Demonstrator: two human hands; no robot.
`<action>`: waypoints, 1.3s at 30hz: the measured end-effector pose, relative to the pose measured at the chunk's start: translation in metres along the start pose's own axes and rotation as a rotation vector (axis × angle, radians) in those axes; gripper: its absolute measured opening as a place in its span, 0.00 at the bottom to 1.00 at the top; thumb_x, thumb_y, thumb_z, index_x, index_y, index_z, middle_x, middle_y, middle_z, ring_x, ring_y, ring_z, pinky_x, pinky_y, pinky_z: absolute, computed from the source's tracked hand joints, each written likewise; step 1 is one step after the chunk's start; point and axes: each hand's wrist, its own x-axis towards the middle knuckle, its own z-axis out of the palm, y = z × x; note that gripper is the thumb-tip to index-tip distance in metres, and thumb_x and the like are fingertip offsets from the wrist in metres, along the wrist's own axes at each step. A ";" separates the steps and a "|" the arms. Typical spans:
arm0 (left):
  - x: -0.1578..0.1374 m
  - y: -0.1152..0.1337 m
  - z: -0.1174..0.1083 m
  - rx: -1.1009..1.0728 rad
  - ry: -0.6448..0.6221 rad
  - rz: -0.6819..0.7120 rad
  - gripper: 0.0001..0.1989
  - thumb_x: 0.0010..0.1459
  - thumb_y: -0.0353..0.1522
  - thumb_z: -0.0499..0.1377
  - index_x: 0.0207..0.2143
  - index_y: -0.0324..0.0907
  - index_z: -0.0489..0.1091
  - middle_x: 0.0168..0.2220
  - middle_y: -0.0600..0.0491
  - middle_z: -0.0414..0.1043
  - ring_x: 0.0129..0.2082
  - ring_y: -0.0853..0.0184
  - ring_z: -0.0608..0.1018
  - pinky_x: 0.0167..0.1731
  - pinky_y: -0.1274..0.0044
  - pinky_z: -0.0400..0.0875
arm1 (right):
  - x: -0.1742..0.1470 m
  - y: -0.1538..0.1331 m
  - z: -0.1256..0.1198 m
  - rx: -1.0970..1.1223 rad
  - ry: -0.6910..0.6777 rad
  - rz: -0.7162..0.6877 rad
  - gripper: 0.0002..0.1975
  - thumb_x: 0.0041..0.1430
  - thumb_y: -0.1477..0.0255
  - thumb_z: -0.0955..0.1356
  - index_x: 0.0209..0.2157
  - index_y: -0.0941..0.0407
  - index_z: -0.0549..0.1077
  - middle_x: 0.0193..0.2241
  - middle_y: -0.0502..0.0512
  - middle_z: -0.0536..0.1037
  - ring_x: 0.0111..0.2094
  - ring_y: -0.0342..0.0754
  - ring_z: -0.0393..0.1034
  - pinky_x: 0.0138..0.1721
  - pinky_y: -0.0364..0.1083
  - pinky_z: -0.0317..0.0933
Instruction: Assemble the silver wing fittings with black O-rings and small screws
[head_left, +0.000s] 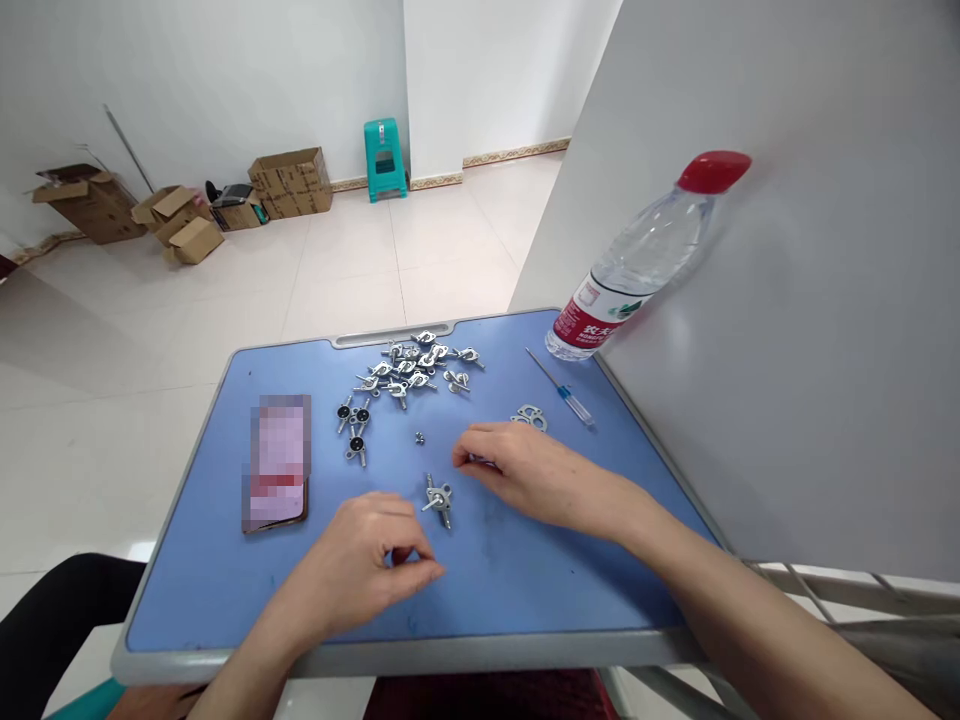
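From my remote seat I see both bare hands low over the blue plastic tabletop (225, 560); the left hand (360, 570) rests near the front edge with its fingers (420, 572) curled and pinched together, though I cannot tell whether anything sits between them; the right hand (525, 470) lies flat further in, its fingertips (466, 455) pressed down on a small silver piece (480, 461) that is mostly hidden beneath them. Between the two hands, touching neither, lies a small silver metal fitting with a stem (439, 498); a tiny silver screw (420, 437) sits just beyond it; a flat silver gasket-like plate (531, 416) lies just past the right hand. Further back a loose heap of similar silver fittings (416, 365) spreads near the far edge; three fittings with black round centres (354, 425) lie beside it to the left. A thin screwdriver with a clear blue handle (562, 388) lies near the right rear corner, beside a clear plastic water bottle with a red cap (645, 260) standing by the grey wall; a phone with a blurred screen (276, 465) lies flat on the left.
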 end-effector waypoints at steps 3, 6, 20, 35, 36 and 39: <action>0.004 -0.003 -0.004 0.017 0.180 0.081 0.06 0.58 0.25 0.59 0.36 0.43 0.73 0.35 0.55 0.71 0.37 0.67 0.71 0.41 0.74 0.66 | 0.000 0.002 -0.007 0.044 0.055 0.012 0.09 0.61 0.81 0.64 0.31 0.57 0.74 0.30 0.52 0.77 0.29 0.43 0.67 0.30 0.42 0.56; 0.010 -0.007 -0.002 0.143 0.151 0.128 0.13 0.58 0.24 0.59 0.46 0.44 0.69 0.46 0.51 0.68 0.45 0.63 0.69 0.47 0.69 0.64 | 0.001 0.004 -0.008 0.060 0.099 0.012 0.10 0.62 0.80 0.63 0.31 0.57 0.75 0.30 0.54 0.77 0.29 0.44 0.68 0.31 0.42 0.58; 0.022 -0.008 0.009 0.387 0.078 0.138 0.11 0.59 0.25 0.57 0.44 0.44 0.68 0.42 0.51 0.69 0.42 0.62 0.69 0.41 0.69 0.65 | -0.004 0.004 -0.010 0.104 0.160 -0.012 0.09 0.58 0.84 0.64 0.30 0.58 0.73 0.28 0.50 0.75 0.26 0.41 0.65 0.29 0.41 0.57; 0.019 -0.003 0.020 0.409 0.144 0.101 0.16 0.56 0.21 0.54 0.47 0.42 0.64 0.41 0.51 0.70 0.41 0.60 0.70 0.40 0.68 0.63 | -0.005 0.002 -0.008 0.017 -0.036 0.023 0.11 0.59 0.83 0.63 0.33 0.57 0.75 0.32 0.52 0.76 0.30 0.43 0.67 0.31 0.42 0.54; 0.018 -0.004 0.019 0.408 0.145 0.103 0.16 0.57 0.22 0.54 0.47 0.42 0.64 0.41 0.51 0.70 0.42 0.60 0.70 0.40 0.68 0.63 | -0.006 0.001 -0.007 -0.015 -0.100 0.017 0.11 0.59 0.83 0.63 0.32 0.57 0.75 0.31 0.52 0.75 0.29 0.43 0.67 0.29 0.42 0.52; 0.018 -0.005 0.020 0.416 0.138 0.113 0.13 0.59 0.24 0.56 0.46 0.42 0.64 0.41 0.51 0.70 0.41 0.60 0.70 0.40 0.68 0.63 | -0.008 -0.001 -0.002 -0.113 -0.225 -0.005 0.12 0.58 0.84 0.62 0.27 0.57 0.74 0.27 0.50 0.73 0.25 0.42 0.63 0.26 0.42 0.47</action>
